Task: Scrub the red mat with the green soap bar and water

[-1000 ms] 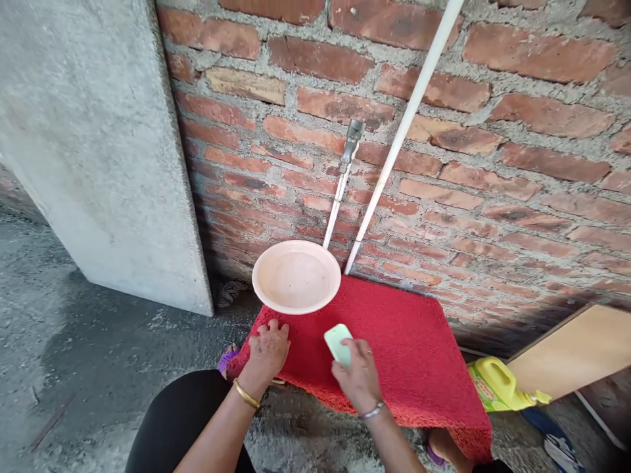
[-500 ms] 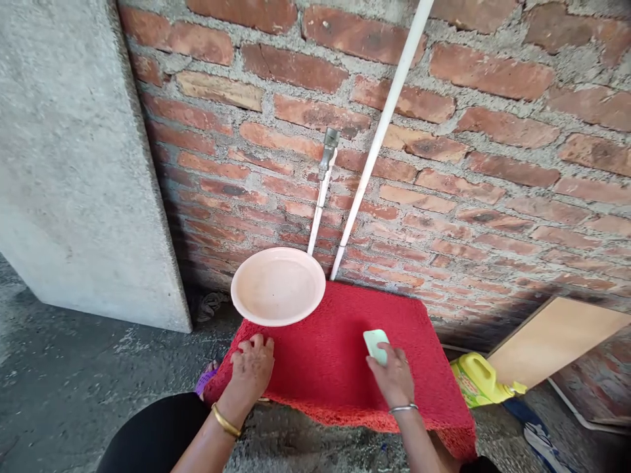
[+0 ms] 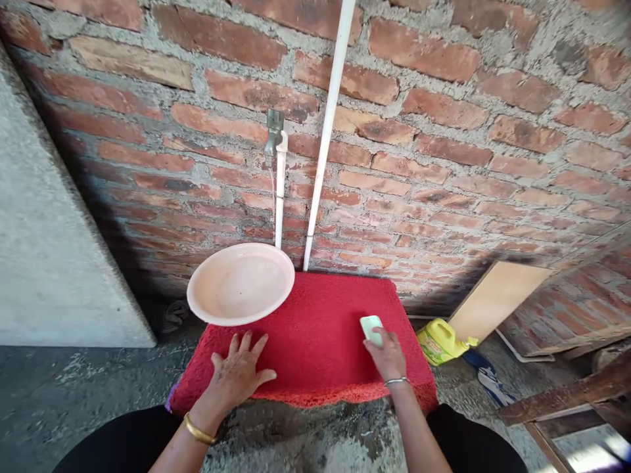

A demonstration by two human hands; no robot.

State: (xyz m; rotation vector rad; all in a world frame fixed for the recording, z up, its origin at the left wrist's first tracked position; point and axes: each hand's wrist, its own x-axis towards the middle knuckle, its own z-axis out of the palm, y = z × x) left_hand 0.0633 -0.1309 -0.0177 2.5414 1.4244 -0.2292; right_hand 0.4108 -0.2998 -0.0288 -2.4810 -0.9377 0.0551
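Note:
A red, fuzzy cloth (image 3: 320, 328) covers a low table or bench in front of me. My left hand (image 3: 236, 371) lies on its left part with the fingers spread and nothing held. In my right hand (image 3: 388, 355) is a pale green, rounded block that looks like a bar of soap (image 3: 371, 328), resting against the cloth on the right. Just beyond my left hand, a shallow pale pink basin (image 3: 241, 282) sits at the back left corner and overhangs the edge.
A brick wall (image 3: 434, 157) rises behind, with a white pipe (image 3: 328, 125) and a grey tap (image 3: 273, 135). To the right stand a yellow jug (image 3: 438, 341), a leaning board (image 3: 497, 299) and slippers (image 3: 493, 384). A concrete slab (image 3: 59, 249) is at the left.
My left hand has gone from curled fingers to spread ones on the cloth. My right hand still holds the soap. The view has turned to the right.

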